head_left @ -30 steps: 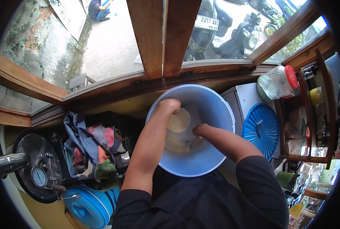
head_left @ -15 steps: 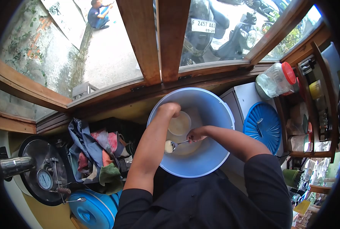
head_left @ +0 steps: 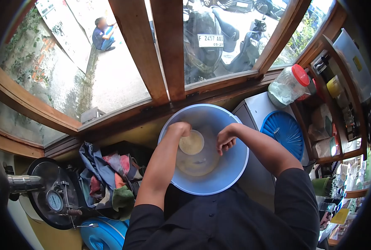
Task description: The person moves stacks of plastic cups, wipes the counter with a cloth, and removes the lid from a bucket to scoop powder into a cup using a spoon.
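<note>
A large blue plastic bucket point(head_left: 231, 175) stands upright before me, with pale, cream-coloured material over its bottom. Inside it, my left hand point(head_left: 182, 129) grips the rim of a small round bowl point(head_left: 192, 143) holding a similar pale substance. My right hand point(head_left: 226, 139) is over the bucket's right side, fingers closed and pointing down. A blurred spoon point(head_left: 200, 161) shows low in the bucket, left of those fingers; its handle is hard to make out.
At right, a blue lid point(head_left: 282, 134) and a red-capped clear jar point(head_left: 288, 86) rest on a pale surface beside wooden shelves. Cloths point(head_left: 110, 179) are heaped at left, near a black round lid with a gauge point(head_left: 54, 200). Beyond the window point(head_left: 160, 54), a person point(head_left: 103, 36) crouches.
My right hand has moved right and slightly up. The spoon, earlier raised with a pale lump beside the bowl, is lower and farther right. My view has shifted slightly.
</note>
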### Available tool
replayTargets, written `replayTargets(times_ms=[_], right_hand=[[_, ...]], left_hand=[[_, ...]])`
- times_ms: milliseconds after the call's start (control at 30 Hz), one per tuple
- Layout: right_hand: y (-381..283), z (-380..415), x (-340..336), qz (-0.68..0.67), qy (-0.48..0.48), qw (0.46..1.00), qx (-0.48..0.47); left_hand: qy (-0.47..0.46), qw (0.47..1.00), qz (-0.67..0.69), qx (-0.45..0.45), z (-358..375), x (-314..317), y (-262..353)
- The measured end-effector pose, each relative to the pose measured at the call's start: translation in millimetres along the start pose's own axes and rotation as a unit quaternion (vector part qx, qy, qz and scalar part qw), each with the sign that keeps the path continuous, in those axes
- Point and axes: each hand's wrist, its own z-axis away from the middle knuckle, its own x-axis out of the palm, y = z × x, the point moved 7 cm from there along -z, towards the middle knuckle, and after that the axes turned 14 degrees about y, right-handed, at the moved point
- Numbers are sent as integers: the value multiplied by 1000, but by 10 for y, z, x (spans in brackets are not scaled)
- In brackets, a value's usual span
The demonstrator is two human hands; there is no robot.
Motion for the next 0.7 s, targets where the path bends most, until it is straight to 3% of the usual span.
replayTargets(times_ms=[100, 200, 300, 400, 500, 633, 667, 700], right_hand=[[350, -635, 136, 152, 33, 987, 49], [266, -1106, 295, 416, 95, 904, -24], [243, -1752, 403, 397, 159, 902, -49], [26, -1898, 523, 341, 156, 920, -117], [-69, -1920, 592, 102, 90, 991, -14], [-99, -1624, 515, 127, 51, 988, -78], [60, -1821, 556, 224, 72, 963, -128], [260, -2164, 628, 318, 93, 927, -176]], left_hand=[[20, 999, -17, 28, -19, 67, 18], [64, 994, -22, 82, 98, 43, 15], [58, 996, -18, 66, 405, -104, 19], [90, 995, 5, 50, 566, -176, 85], [101, 994, 29, 42, 465, 21, -1], [94, 992, 64, 46, 446, 10, -49], [107, 990, 80, 51, 441, 2, -46], [88, 989, -47, 110, 290, 189, -79]])
